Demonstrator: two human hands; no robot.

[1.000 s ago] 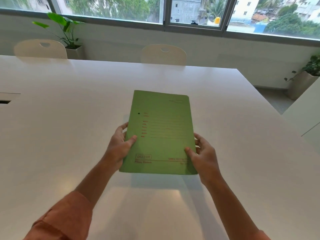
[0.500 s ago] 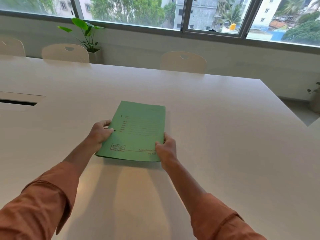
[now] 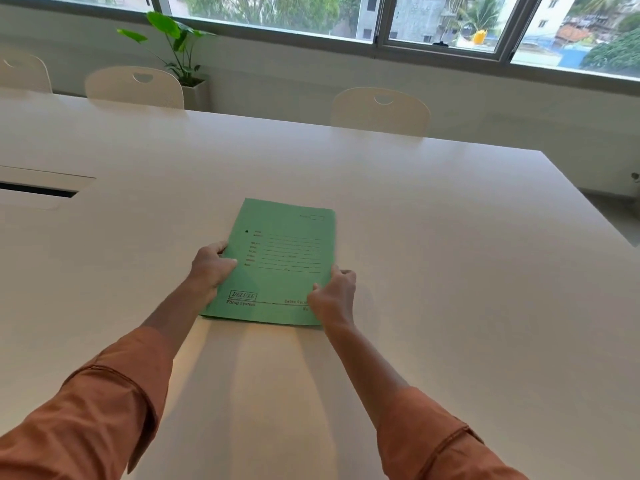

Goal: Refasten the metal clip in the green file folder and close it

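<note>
Left hand: the left hand (image 3: 212,268) grips the left long edge of the green file folder (image 3: 282,263), thumb lying on the cover, fingers curled round the edge and out of sight beneath or beside it
Right hand: the right hand (image 3: 334,295) holds the right edge near the folder's near corner, thumb pressed on the cover, fingers bent round the edge; whether they reach under the folder cannot be told
Sleeves: both forearms reach forward out of rust-orange sleeves (image 3: 86,420) pushed back above the wrists
Green file folder: closed, front cover up, lying flat or nearly flat on the white table (image 3: 450,271), about the middle of the table's near half; its short near edge faces the person
Cover print: a boxed word "DELUXE" with "Filing System" under it near the left hand, ruled lines above, a small dark dot near the left edge
Metal clip: not visible with the cover shut
Table: a dark slot (image 3: 38,190) is set in it far left
Beyond: pale chairs (image 3: 380,110) at the far side, a potted plant (image 3: 180,53) by the wall, a window (image 3: 415,19) above
</note>
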